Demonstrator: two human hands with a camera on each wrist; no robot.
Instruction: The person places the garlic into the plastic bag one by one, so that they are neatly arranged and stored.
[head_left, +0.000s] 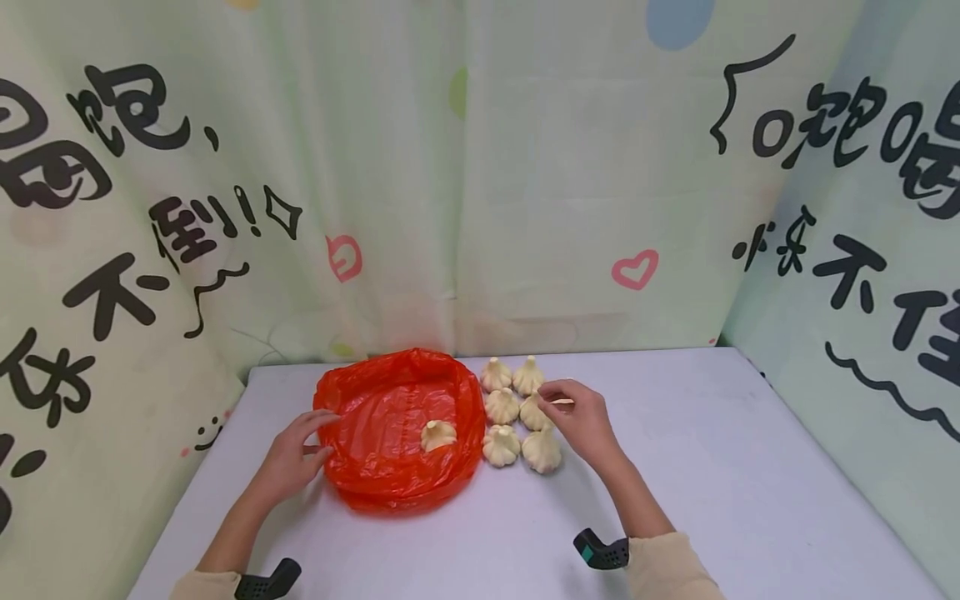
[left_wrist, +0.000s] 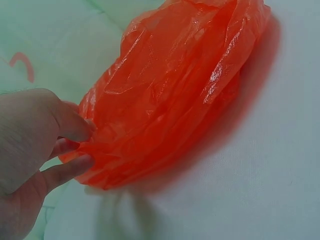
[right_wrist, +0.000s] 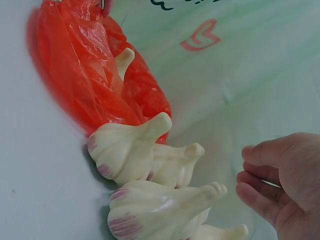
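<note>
The left hand (head_left: 288,458) is resting its fingers on the near-left edge of a red plastic bag (head_left: 390,500), thumb and forefinger standing apart. The bag is lying open just to that hand's right, on a white table (head_left: 750,467), and one garlic bulb (head_left: 438,436) is sitting inside it, farther right from the fingers.

The right hand (head_left: 581,417) is hovering beside a cluster of garlic (head_left: 502,445), thumb and fingertips curving close together with a slight gap, pinching nothing. Six bulbs are standing to its left in two columns of three; the middle one of the nearer column is partly hiding behind the fingertips. The bag is lying beyond them, farther left of this hand.

Beige sleeves (head_left: 667,567) are covering both forearms behind the hands, and a pale printed curtain (head_left: 540,208) is hanging beyond them.
</note>
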